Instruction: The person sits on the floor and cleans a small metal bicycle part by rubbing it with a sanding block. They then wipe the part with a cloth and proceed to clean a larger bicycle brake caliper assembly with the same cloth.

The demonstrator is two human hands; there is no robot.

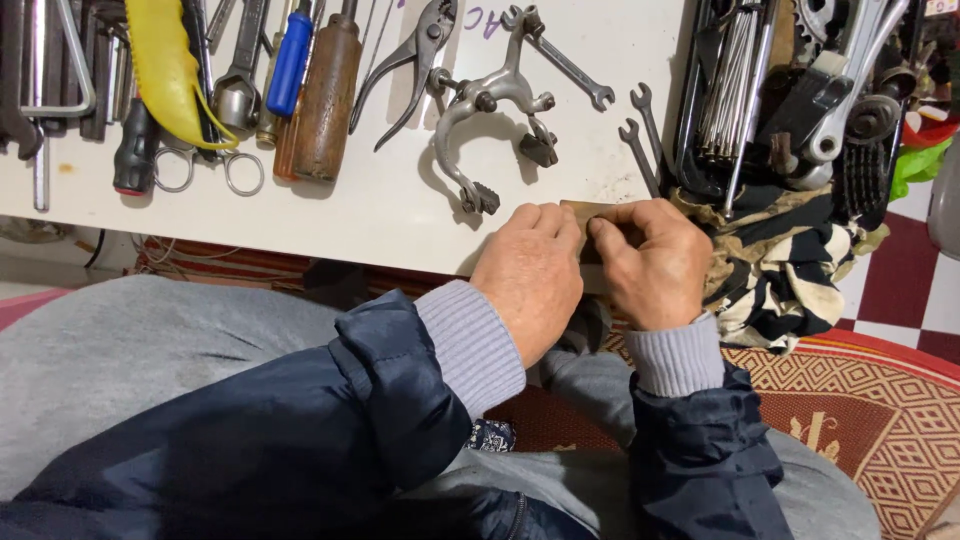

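— What do the two hands have between them?

— A small flat brown piece [588, 212], at the near edge of the white table [380, 215]. The left hand [530, 272] lies over its left end with the fingers bent down together; the right hand [650, 260] closes on its right end, thumb and forefinger pinched on it. Only the top strip of the piece shows above the knuckles, so I cannot tell what it is.

— And just beyond the fingertips?

— Straight past the left hand's fingers lies a metal bicycle brake caliper [490, 120], one of its black pads [482, 198] just beside those fingertips. Past the right hand's fingers lie two small open-ended spanners [643, 140], near but not touching.

— To the outside of the right hand?

— A striped, dirty rag [780, 260], touching the back of that hand, and beyond it a black tray of tools [800, 100].

— Further off from the left hand?

— Well away to the left of its fingers: pliers [410, 65], a brown-handled screwdriver [326, 95], a blue-handled one [290, 62], scissors [205, 165] and a yellow cloth [165, 65]. Both wrists wear grey cuffs under dark blue sleeves [380, 400].
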